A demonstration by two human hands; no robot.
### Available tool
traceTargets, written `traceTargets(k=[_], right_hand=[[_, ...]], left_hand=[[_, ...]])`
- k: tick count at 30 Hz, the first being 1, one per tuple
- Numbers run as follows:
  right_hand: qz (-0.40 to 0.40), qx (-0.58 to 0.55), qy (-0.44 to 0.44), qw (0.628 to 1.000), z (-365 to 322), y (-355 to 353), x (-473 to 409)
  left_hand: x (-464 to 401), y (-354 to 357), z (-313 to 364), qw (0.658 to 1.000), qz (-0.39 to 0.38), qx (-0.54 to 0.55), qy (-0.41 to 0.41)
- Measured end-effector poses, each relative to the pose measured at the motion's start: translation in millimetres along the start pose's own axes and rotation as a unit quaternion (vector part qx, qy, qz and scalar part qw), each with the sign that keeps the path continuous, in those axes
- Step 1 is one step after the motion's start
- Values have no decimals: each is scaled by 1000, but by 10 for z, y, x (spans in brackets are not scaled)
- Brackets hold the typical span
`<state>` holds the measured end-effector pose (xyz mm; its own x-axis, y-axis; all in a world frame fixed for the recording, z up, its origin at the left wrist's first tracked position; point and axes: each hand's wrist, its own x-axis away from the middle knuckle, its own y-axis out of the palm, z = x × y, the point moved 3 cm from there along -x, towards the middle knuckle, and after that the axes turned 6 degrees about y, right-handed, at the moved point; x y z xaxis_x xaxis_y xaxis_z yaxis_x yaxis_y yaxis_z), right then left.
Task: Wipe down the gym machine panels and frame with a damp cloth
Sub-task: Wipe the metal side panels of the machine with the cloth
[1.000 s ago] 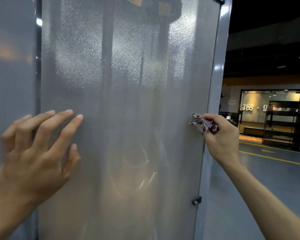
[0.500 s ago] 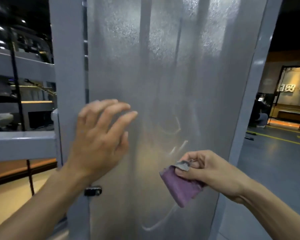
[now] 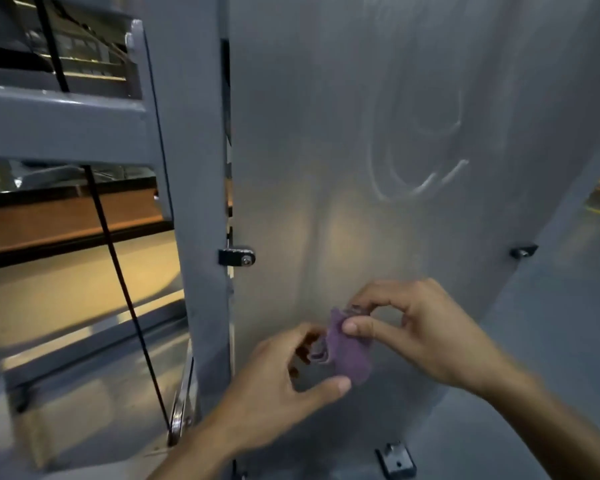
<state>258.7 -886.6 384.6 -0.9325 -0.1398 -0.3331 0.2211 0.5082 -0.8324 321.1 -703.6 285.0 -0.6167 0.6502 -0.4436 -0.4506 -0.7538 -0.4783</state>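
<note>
A small purple cloth [image 3: 349, 351] hangs between both hands in front of the lower part of the frosted grey machine panel [image 3: 378, 133]. My right hand [image 3: 426, 330] pinches the cloth's top edge between thumb and forefinger. My left hand [image 3: 284, 386] has its fingers curled at the cloth's left edge, thumb stretched out under it. Curved wipe streaks [image 3: 420, 161] show on the panel above the hands. The grey frame post [image 3: 201, 202] runs down the panel's left side.
A black clip [image 3: 236, 256] fixes the panel to the post, another clip [image 3: 523, 251] sits at the right edge, a bracket [image 3: 395, 459] at the bottom. A black cable [image 3: 125, 289] runs down to a pulley [image 3: 179, 420] at left. Grey crossbeam [image 3: 59, 126] at left.
The view has dropped lower on the panel. My left hand left the panel and came down to the cloth. My right hand, still holding the cloth, now shares it with the left.
</note>
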Motion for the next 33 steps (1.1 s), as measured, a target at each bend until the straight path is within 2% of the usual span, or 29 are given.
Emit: traceTargets(k=[4, 10, 12, 14, 17, 19, 21, 23, 24, 28, 31, 33], right_hand=[[-28, -30, -8, 999, 55, 167, 33], [-89, -128, 48, 987, 195, 518, 98], [-103, -243, 109, 958, 269, 639, 155], [-90, -364, 181, 909, 366, 732, 234], [-65, -433, 264, 859, 458, 879, 343], [-43, -472, 305, 826, 483, 1002, 390], [-18, -503, 329, 799, 497, 1133, 438], [2, -520, 345, 781, 524, 1275, 492], [9, -525, 351, 775, 533, 1340, 515], [36, -540, 366, 757, 598, 1560, 591], [48, -556, 382, 737, 658, 1727, 654], [48, -561, 391, 728, 700, 1850, 701]], left_hand=[[114, 32, -145, 1000, 7, 4, -13], [109, 183, -215, 982, -30, 177, -54], [137, 243, -257, 970, -23, 232, -73], [167, 289, -304, 970, -17, 230, -78], [259, 327, -388, 993, 63, 86, -53], [348, 319, -370, 991, 132, 23, -10], [438, 385, -365, 993, 103, 55, 6], [543, 488, -413, 994, 38, 107, -6], [594, 522, -452, 993, 33, 115, -14], [731, 609, -615, 987, 79, 129, -60], [789, 702, -715, 988, 81, 106, -76], [817, 764, -780, 983, 76, 130, -103]])
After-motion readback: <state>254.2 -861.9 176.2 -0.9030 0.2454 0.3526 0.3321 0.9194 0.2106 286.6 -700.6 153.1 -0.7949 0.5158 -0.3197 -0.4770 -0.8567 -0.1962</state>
